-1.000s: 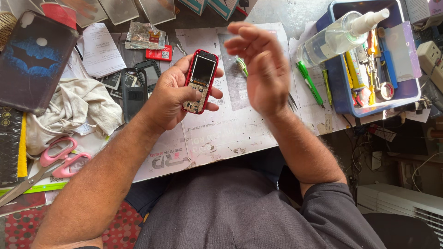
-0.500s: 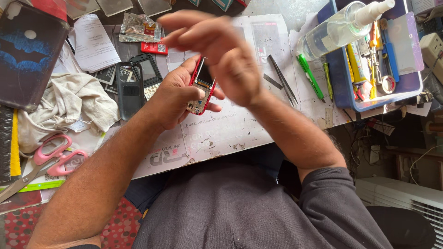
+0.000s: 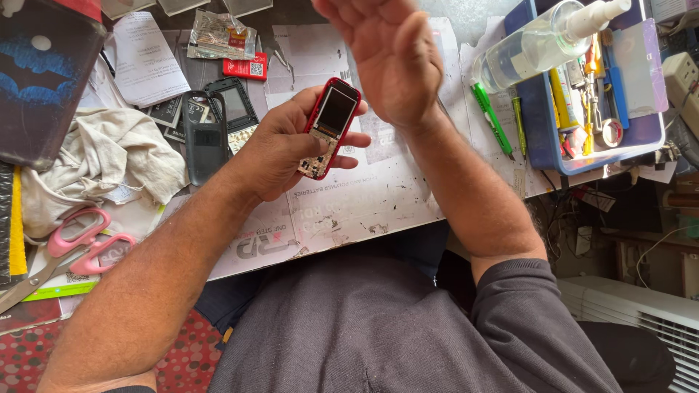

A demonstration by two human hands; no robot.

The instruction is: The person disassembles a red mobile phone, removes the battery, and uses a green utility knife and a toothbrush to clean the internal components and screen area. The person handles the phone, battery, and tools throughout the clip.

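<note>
Above the paper-covered table [image 3: 378,196], the left hand [image 3: 280,149] cradles a small red phone [image 3: 329,127], fingers wrapped along its long edges and thumb on the near side. The right hand [image 3: 393,58] is raised over it, open and holding nothing. The phone looks light and rigid; its glossy shell is probably slippery, and the lower half, stripped of its keypad cover with the circuit board exposed, is likely fragile. Gripping by the side edges seems safest. The dark screen is unlit. Beside the left hand lies a black phone casing [image 3: 204,138].
</note>
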